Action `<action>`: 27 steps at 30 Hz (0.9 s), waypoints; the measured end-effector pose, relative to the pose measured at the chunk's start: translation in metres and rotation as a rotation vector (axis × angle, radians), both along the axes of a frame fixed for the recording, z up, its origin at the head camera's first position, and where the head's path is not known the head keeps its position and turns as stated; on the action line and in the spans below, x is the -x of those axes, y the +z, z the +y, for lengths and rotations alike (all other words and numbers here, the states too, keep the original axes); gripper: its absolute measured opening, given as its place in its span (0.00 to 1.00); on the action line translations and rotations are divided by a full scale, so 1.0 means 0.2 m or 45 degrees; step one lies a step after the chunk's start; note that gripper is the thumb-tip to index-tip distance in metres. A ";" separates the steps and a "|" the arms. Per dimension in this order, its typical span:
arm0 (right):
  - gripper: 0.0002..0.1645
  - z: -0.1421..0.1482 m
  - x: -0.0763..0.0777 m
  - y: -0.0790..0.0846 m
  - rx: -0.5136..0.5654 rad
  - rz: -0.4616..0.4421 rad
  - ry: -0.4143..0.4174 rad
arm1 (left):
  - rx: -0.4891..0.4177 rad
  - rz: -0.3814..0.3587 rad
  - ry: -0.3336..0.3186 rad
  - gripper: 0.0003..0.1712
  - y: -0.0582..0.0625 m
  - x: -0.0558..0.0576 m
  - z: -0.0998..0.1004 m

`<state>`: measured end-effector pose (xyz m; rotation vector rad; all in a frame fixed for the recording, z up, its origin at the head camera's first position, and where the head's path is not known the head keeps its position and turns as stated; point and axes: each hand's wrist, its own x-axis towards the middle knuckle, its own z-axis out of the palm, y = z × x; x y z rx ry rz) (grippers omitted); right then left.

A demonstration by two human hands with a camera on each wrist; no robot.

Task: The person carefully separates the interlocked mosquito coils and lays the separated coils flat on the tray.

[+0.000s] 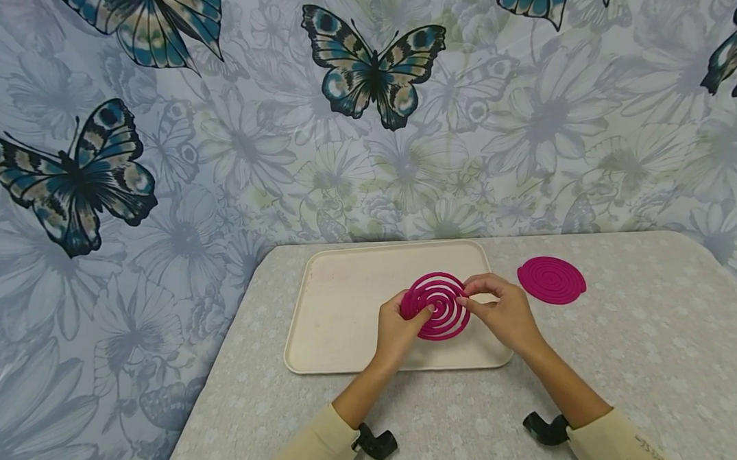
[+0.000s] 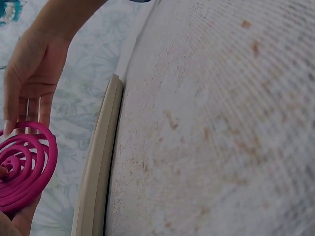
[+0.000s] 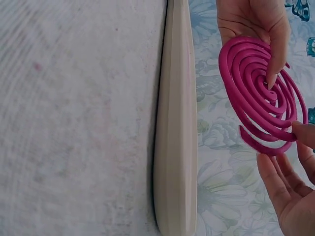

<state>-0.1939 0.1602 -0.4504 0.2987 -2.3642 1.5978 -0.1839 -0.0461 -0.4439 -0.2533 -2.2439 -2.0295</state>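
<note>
A magenta mosquito coil (image 1: pixel 411 303) is held up above the tray, its spiral strands spread with gaps between them. My left hand (image 1: pixel 398 331) grips it from the left, thumb pressed at the centre of the spiral and fingers behind. At the right rim, my right hand (image 1: pixel 503 315) pinches the outer strand between thumb and fingertips. In the right wrist view the coil (image 3: pixel 234 81) is tilted, with a loose strand end standing apart at the lower edge. The left wrist view shows part of the coil (image 2: pixel 29 189), cut off by the frame's edge.
Under the hands lies a cream rectangular tray (image 1: pixel 347 306) on a table with a pale patterned cloth (image 1: pixel 646 355). A second, flat, tightly wound magenta coil (image 1: pixel 552 280) rests right of the tray. Behind the table hangs a butterfly-print backdrop (image 1: pixel 379 181).
</note>
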 end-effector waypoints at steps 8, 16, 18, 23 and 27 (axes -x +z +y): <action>0.09 -0.01 -0.01 0.01 -0.020 0.020 0.013 | -0.016 0.032 0.011 0.16 -0.07 0.03 0.00; 0.12 -0.01 -0.01 0.00 -0.025 -0.044 0.089 | -0.016 0.019 -0.062 0.16 -0.14 0.07 0.00; 0.11 0.00 -0.01 0.00 -0.025 -0.059 0.092 | -0.025 0.014 -0.091 0.16 -0.14 0.07 0.00; 0.12 0.00 -0.01 0.00 0.031 -0.118 0.099 | -0.092 -0.019 -0.168 0.17 -0.14 0.07 -0.01; 0.13 0.01 0.00 0.00 0.084 -0.154 0.133 | -0.190 -0.089 -0.214 0.33 -0.15 0.08 -0.03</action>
